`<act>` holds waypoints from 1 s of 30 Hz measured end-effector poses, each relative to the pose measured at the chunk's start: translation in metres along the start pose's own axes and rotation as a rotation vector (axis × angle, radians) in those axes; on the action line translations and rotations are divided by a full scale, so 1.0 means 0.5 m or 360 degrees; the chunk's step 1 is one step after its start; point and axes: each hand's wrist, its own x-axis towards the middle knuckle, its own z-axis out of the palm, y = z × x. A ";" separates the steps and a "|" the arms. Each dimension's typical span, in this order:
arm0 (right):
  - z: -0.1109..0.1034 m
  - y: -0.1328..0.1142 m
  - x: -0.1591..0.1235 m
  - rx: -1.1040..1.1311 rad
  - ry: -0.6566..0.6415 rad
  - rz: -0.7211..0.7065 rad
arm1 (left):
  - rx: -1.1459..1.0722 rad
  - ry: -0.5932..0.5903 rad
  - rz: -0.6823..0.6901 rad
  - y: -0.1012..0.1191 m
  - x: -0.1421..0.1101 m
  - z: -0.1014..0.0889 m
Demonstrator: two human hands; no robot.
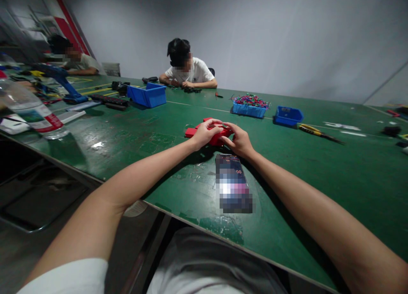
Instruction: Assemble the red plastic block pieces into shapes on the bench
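Both hands meet over a red, block-like object on the green table. My left hand is closed over its middle, with the fingers curled across the top. From the other side my right hand grips its right end between thumb and fingers. Part of the red object sticks out to the left of my left hand, and the fingers hide much of the rest, so its exact kind cannot be made out. Just below the hands lies a smartphone with its screen lit.
Beyond my hands stand a blue bin, a blue tray of colourful wires and another blue bin. A yellow-handled tool lies right. A bottle and a blue power drill stand left. Two people sit across the table.
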 end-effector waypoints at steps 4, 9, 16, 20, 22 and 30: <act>0.000 0.001 -0.001 -0.0015 -0.0018 -0.0052 | 0.0069 -0.0027 0.0027 -0.009 -0.001 0.005; -0.002 -0.002 -0.001 -0.0059 0.0070 0.0006 | 0.0187 -0.0035 0.0098 -0.013 0.001 0.001; -0.002 -0.006 -0.001 -0.0076 0.0142 0.0044 | 0.0642 0.0017 0.0385 -0.001 -0.009 -0.006; -0.002 -0.010 0.000 -0.0061 0.0058 0.0018 | 0.0712 0.0220 0.0346 -0.001 -0.009 -0.004; -0.001 -0.012 0.000 -0.0039 0.0025 0.0009 | 0.0635 0.0303 0.0287 -0.004 -0.005 -0.004; 0.003 -0.004 0.001 -0.0082 0.0055 0.0062 | -0.0022 0.0304 -0.0036 -0.017 0.017 -0.006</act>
